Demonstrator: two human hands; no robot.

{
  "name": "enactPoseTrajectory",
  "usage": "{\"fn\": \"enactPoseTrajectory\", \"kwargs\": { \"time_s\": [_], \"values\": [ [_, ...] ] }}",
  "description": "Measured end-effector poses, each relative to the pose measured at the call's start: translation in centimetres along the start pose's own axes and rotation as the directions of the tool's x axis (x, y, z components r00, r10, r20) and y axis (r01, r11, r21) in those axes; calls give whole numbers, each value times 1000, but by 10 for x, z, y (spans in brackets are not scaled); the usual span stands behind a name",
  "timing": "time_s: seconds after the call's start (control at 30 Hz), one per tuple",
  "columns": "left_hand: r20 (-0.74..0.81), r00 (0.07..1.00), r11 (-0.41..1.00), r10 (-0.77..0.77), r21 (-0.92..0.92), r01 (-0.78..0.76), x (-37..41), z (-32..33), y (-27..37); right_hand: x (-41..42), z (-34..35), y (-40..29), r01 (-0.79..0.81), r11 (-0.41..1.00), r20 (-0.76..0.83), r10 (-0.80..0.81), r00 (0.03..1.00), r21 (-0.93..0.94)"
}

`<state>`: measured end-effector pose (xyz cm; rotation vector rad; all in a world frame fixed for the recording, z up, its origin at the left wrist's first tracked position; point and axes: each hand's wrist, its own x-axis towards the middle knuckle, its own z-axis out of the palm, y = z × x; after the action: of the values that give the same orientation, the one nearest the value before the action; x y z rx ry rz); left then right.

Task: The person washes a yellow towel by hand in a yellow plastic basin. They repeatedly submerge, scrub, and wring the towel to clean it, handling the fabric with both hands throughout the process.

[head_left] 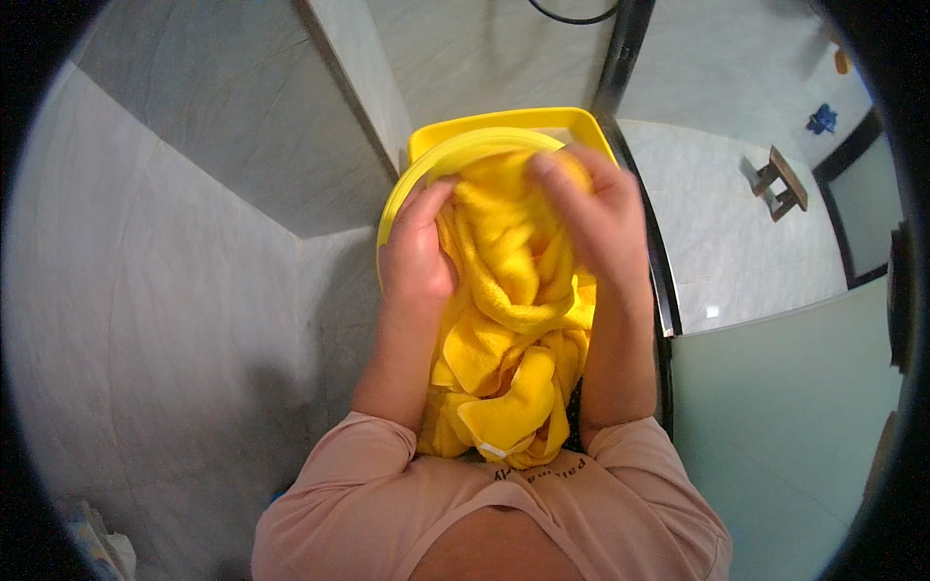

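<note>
A bunched yellow towel (508,290) fills the space between my arms, hanging in thick folds from the far rim of a round yellow tub (436,156) towards my chest. My left hand (421,247) grips the towel's left side with the thumb on top. On the right, my right hand (596,210) is blurred and holds the upper right of the cloth. A small white tag (492,450) shows on the near end of the towel. Behind the round tub lies a yellow rectangular basin (501,116). The tub's inside is mostly covered by cloth.
Grey tiled walls (196,290) close in on the left. A dark metal frame (650,240) runs along the right, with a frosted glass panel (755,421) beside it. Beyond stands a small wooden stool (781,185). A dark hose (574,18) hangs at the top.
</note>
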<state>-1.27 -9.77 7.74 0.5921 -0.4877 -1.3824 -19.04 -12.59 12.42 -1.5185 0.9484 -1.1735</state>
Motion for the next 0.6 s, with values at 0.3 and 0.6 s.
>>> {"fn": "enactPoseTrajectory", "kwargs": {
  "time_s": [0.3,0.6],
  "values": [
    [-183,972,951,145,296,-86,-42,63,-2,10,35,20,221,896,-148,-296,944,-385],
    [-30,999,994,44,103,-41,-23,30,19,7,-16,-4,42,997,-27,-44,999,-69]
  ]
}}
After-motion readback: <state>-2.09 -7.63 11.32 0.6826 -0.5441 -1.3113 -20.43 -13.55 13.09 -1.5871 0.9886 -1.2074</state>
